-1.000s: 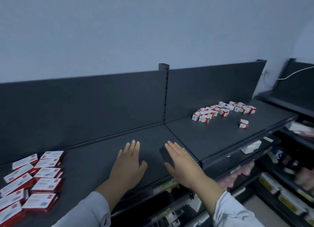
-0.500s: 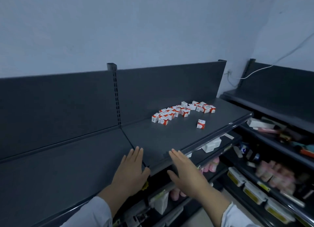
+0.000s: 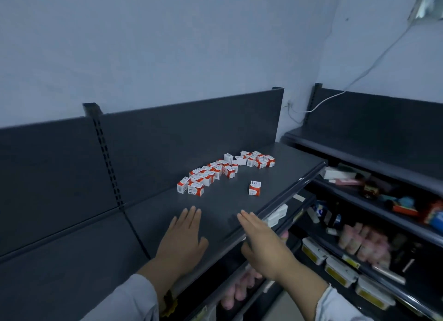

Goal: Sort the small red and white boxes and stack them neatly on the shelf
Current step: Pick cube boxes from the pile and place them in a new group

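Note:
A loose heap of several small red and white boxes (image 3: 224, 170) lies along the back of the dark grey top shelf (image 3: 282, 181). One box (image 3: 254, 188) stands apart, nearer the front edge. My left hand (image 3: 183, 239) is flat with straight fingers over the shelf, short of the heap. My right hand (image 3: 261, 241) is flat too, at the shelf's front edge, fingers pointing toward the single box. Neither hand holds anything.
A slotted upright (image 3: 107, 157) divides the back panel. Lower shelves at right hold assorted goods, yellow-labelled packs (image 3: 340, 270) and pink items (image 3: 359, 239). A white price tag holder (image 3: 278, 215) hangs under the front edge. Another dark shelf (image 3: 359, 143) joins at the corner.
The view has swung right: the flat boxes at the left have left the frame and the small-box heap is nearer. Both hands moved right along the shelf, staying flat and empty.

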Demonstrator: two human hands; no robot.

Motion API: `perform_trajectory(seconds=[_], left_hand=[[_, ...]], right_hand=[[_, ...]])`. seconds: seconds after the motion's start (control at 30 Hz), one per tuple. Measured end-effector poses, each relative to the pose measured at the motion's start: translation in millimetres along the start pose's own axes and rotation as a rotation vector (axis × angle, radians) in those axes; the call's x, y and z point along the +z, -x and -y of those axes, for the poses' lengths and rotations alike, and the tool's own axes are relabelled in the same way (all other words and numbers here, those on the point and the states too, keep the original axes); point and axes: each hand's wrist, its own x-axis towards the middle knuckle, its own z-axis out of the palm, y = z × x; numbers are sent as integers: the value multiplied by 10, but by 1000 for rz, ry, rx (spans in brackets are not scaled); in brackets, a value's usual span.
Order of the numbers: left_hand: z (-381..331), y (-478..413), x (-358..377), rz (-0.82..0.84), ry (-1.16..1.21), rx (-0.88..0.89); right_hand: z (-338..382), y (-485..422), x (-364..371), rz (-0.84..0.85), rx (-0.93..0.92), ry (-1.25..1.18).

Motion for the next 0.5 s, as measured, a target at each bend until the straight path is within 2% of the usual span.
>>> perform_trajectory(seconds=[0.2,0.5], left_hand=[[-134,-875,-21,-33,36,64],[-471,-1771,31,47,69,101]], right_hand=[[-461,-530,-219,9,29,55],[-1080,-1113,-274,11,104,41]])
